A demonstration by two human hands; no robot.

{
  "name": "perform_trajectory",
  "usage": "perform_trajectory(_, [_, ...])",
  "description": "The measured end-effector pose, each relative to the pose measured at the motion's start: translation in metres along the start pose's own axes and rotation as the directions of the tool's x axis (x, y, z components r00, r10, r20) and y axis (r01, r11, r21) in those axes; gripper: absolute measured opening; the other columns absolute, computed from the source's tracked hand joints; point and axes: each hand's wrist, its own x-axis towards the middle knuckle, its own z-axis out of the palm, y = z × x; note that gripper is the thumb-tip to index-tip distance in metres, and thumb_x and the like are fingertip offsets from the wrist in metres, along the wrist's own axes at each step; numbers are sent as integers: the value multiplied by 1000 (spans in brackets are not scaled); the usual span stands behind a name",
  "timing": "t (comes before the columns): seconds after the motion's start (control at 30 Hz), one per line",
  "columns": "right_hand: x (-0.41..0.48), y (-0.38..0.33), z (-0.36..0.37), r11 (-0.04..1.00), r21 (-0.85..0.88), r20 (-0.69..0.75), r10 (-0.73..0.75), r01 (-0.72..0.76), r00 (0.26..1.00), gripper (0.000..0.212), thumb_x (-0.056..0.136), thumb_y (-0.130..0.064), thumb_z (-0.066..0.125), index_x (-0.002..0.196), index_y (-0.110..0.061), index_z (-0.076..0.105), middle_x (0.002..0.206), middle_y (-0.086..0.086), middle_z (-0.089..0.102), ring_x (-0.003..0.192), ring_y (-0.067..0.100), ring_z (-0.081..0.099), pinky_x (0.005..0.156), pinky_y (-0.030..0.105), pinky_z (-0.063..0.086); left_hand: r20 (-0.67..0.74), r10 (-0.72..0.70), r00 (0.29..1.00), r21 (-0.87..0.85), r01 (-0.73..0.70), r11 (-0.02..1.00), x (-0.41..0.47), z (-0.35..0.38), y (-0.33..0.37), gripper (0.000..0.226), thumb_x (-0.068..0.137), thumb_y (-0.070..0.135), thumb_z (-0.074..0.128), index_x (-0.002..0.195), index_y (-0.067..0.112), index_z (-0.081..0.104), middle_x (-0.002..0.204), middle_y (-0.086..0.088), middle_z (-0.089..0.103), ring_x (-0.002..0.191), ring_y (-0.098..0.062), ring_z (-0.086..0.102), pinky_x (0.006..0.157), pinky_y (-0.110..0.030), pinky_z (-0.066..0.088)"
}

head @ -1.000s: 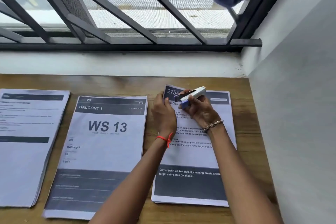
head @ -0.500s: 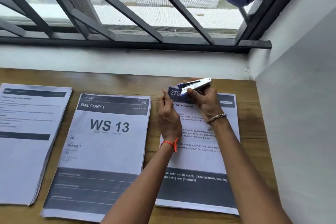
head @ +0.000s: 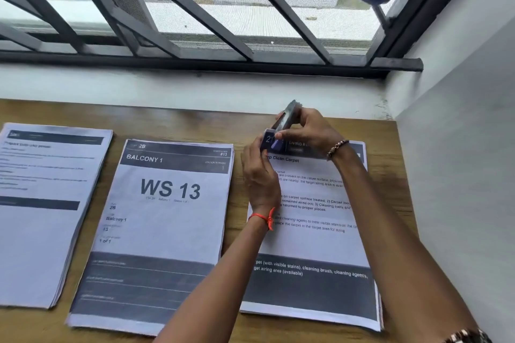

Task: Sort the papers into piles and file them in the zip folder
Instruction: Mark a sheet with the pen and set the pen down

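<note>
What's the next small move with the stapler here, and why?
Probably squeeze the stapler shut. The right hand grips it with its nose at the lifted top-left corner of the right pile, and the left hand pinches that corner to steady it. Blur hides whether the sheets sit fully in the stapler's mouth, so seating it further first may be wise.

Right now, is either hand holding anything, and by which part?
The right hand grips a small stapler by its body, its mouth at the top-left corner of the right paper pile. The left hand pinches that lifted corner.
</note>
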Motion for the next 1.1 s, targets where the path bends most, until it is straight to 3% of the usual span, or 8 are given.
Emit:
perform_trajectory(0.17, [10, -2, 1, 997, -44, 150, 61, -55, 987, 21, 73, 5, 71, 78, -13, 61, 82, 3, 66, 69, 4, 65, 75, 20, 54, 5, -2, 1000, -11, 2, 1000, 0, -2, 2, 34, 89, -6, 44, 120, -1, 57, 109, -18, 55, 99, -19, 50, 89, -9, 35])
perform_trajectory(0.27, [13, 2, 4, 995, -87, 132, 65, -54, 989, 18, 73, -3, 73, 78, -14, 61, 85, 8, 67, 79, 18, 65, 83, 34, 52, 1, -20, 1000, -18, 20, 1000, 1, -3, 4, 37, 89, -5, 38, 120, -1, 58, 109, -20, 48, 97, -17, 47, 89, -3, 34])
perform_trajectory(0.37, [12, 8, 8, 996, -78, 92, 59, -52, 994, 19, 72, -11, 76, 81, -11, 60, 101, 24, 67, 98, 38, 64, 93, 50, 49, 37, -65, 997, -30, 66, 997, 1, -2, 6, 40, 89, 6, 33, 121, -2, 57, 115, -19, 56, 107, -24, 51, 93, -20, 37])
perform_trajectory(0.43, [12, 12, 9, 997, -60, 79, 51, -47, 996, 21, 71, -15, 78, 82, -11, 60, 104, 28, 66, 102, 42, 61, 94, 55, 46, 83, -118, 990, -49, 122, 991, 0, -3, 8, 42, 89, 13, 38, 125, 0, 54, 123, -14, 58, 114, -25, 51, 96, -19, 34])
perform_trajectory(0.57, [11, 10, 9, 998, -39, 72, 49, -46, 996, 18, 74, -8, 74, 81, -11, 59, 98, 25, 67, 92, 35, 64, 91, 48, 48, 144, -122, 982, 8, 123, 992, 0, -4, 8, 51, 83, 20, 51, 130, 1, 50, 125, -14, 58, 115, -29, 50, 96, -18, 30])
perform_trajectory(0.77, [12, 12, 7, 999, 23, 83, 43, -45, 996, 18, 73, 0, 72, 75, -12, 60, 72, -3, 69, 70, 13, 65, 79, 32, 53, 147, -116, 982, 15, 115, 993, 2, -4, 4, 47, 82, 9, 59, 128, 0, 52, 122, -15, 59, 113, -32, 51, 97, -25, 34])
perform_trajectory(0.97, [10, 17, 11, 998, 57, 19, 5, -6, 1000, 19, 71, 2, 74, 72, -12, 62, 71, -4, 68, 66, 9, 65, 78, 31, 54, 100, -117, 988, -37, 121, 992, 3, -4, 7, 45, 78, -4, 61, 122, 7, 60, 111, -9, 65, 103, -26, 54, 91, -25, 39])
perform_trajectory(1.1, [13, 15, 7, 997, 42, 75, 66, -69, 995, 15, 72, 0, 74, 82, -2, 63, 89, 16, 65, 86, 28, 61, 91, 45, 49, 136, -139, 981, -31, 144, 989, 3, -8, 6, 46, 78, 0, 62, 124, 7, 58, 115, -9, 64, 107, -27, 55, 96, -36, 44])
